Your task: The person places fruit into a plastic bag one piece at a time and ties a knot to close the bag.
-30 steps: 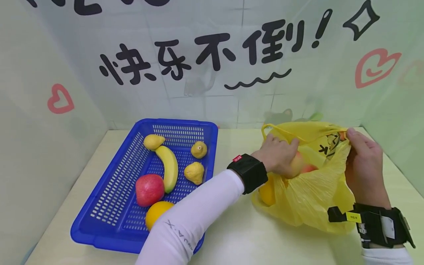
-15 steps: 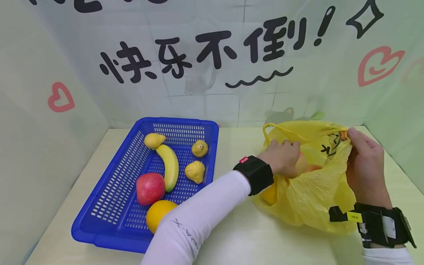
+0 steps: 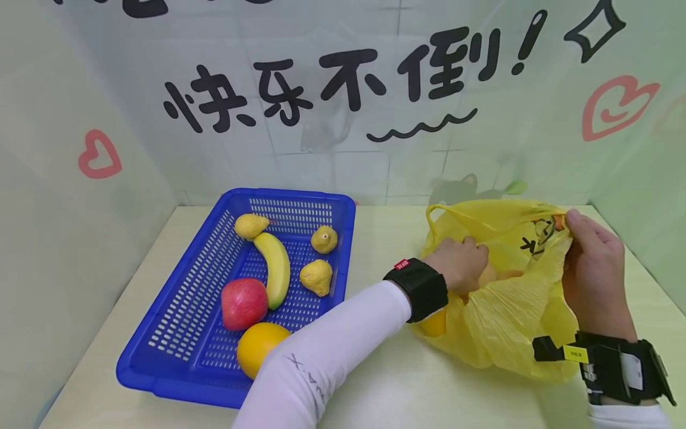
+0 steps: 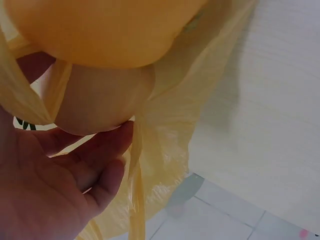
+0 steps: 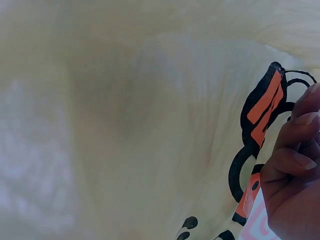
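A yellow plastic bag (image 3: 498,339) with black and orange print stands on the table at the right. My left hand (image 3: 458,262) reaches down into its mouth, beside a round peach-coloured fruit (image 3: 488,275). In the left wrist view its fingers curl under that fruit, and a larger orange-yellow fruit (image 4: 110,30) covers the top of it. Another orange-yellow fruit (image 3: 434,323) shows at the bag's left side. My right hand (image 3: 597,262) pinches the bag's right rim between thumb and fingers and holds it up. The bag's front wall hides its lower contents.
Left of the bag, a blue perforated basket (image 3: 182,390) holds a banana (image 3: 277,271), a red apple-like fruit (image 3: 243,304), an orange (image 3: 259,348) and several small yellow pears (image 3: 316,277). My left sleeve (image 3: 327,351) crosses over its front right corner. A printed sheet (image 3: 343,173) hangs behind the table.
My left hand has moved right and lower into the bag, its fingers drawing in more tightly. My right hand keeps its grip on the rim. The fruit in the basket has not moved.
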